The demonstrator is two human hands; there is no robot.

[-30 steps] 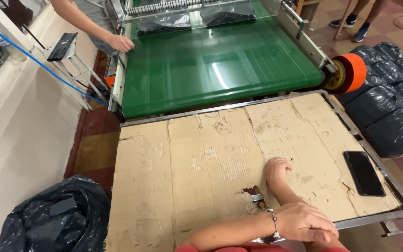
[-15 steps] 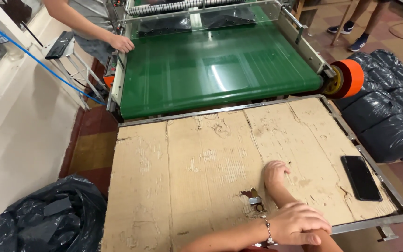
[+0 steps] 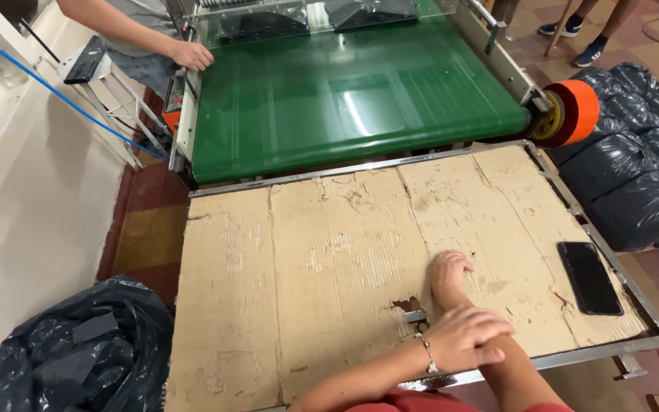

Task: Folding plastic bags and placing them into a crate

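My right hand (image 3: 450, 271) rests on the worn cardboard sheet (image 3: 306, 259) that covers the metal-framed table (image 3: 634, 347), its fingers curled in with nothing in them. My left hand (image 3: 468, 336), with a thin bracelet at the wrist, lies across my right forearm near the table's front edge and holds nothing. A torn hole (image 3: 409, 307) in the cardboard is just left of my right wrist. A black phone (image 3: 589, 277) lies flat on the cardboard to the right of both hands.
A green conveyor belt (image 3: 345, 99) runs beyond the table, with an orange roller (image 3: 573, 111) at its right end. Another person's hand (image 3: 192, 55) rests on the machine's left edge. Filled black bags (image 3: 634, 175) lie at the right, and a black bag (image 3: 78, 351) at the lower left.
My hands stay where they were. The view has only shifted slightly, and the other person's hand remains on the machine edge.
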